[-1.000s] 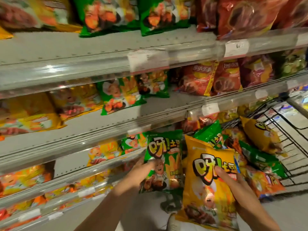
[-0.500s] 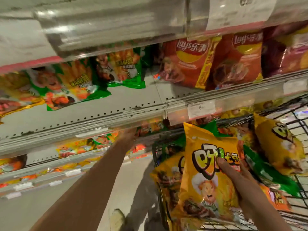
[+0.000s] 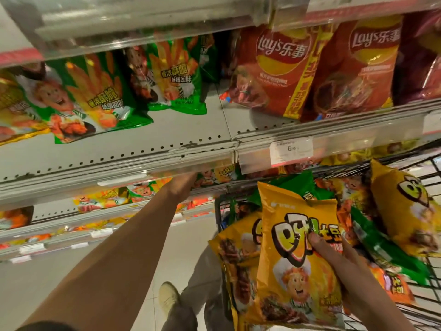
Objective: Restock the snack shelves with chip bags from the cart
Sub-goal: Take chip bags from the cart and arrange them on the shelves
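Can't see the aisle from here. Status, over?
Left hand reaching under the shelf lip, grip hidden. Right hand holds a yellow bag above the cart. Nothing blocking.

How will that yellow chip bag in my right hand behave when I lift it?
The yellow bag looks puffed, so probably light for its size. Its glossy film may slip under the right hand. The creased top suggests it would flex, and the chips could crush if squeezed.

Upright yellow chip bag (image 3: 296, 263) above cart (image 3: 432, 278), apparently held.
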`<act>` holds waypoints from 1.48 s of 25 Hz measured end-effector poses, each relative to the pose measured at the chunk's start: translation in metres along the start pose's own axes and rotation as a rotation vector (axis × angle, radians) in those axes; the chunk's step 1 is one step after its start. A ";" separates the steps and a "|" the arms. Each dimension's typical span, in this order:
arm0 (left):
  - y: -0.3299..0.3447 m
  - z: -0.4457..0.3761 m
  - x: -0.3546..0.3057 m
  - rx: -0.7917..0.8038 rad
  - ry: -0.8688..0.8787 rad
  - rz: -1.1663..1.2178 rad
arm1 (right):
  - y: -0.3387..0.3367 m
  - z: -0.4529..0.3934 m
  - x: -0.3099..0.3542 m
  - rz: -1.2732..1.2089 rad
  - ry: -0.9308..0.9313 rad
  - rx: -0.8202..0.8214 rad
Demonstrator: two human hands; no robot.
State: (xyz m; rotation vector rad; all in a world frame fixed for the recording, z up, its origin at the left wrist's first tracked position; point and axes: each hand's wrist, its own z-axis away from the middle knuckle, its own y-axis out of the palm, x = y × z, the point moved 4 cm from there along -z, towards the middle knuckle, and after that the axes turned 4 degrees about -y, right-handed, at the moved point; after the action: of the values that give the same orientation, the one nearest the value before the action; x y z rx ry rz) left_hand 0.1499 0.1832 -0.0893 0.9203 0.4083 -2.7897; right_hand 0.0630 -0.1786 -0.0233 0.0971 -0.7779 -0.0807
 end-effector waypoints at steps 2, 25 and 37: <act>0.009 -0.004 0.002 -0.027 -0.008 0.176 | 0.004 0.005 0.002 0.001 -0.031 0.019; -0.167 0.130 0.115 -0.281 0.578 -0.542 | 0.211 0.054 -0.050 0.361 -0.396 0.182; -0.397 0.067 0.223 -0.361 0.543 -0.846 | 0.461 0.038 -0.157 0.468 -0.367 0.313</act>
State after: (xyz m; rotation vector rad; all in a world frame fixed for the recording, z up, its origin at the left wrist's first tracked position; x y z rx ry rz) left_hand -0.1628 0.5208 -0.0915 1.6988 1.6548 -2.8642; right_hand -0.0584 0.2935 -0.0517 0.1974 -1.1580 0.4812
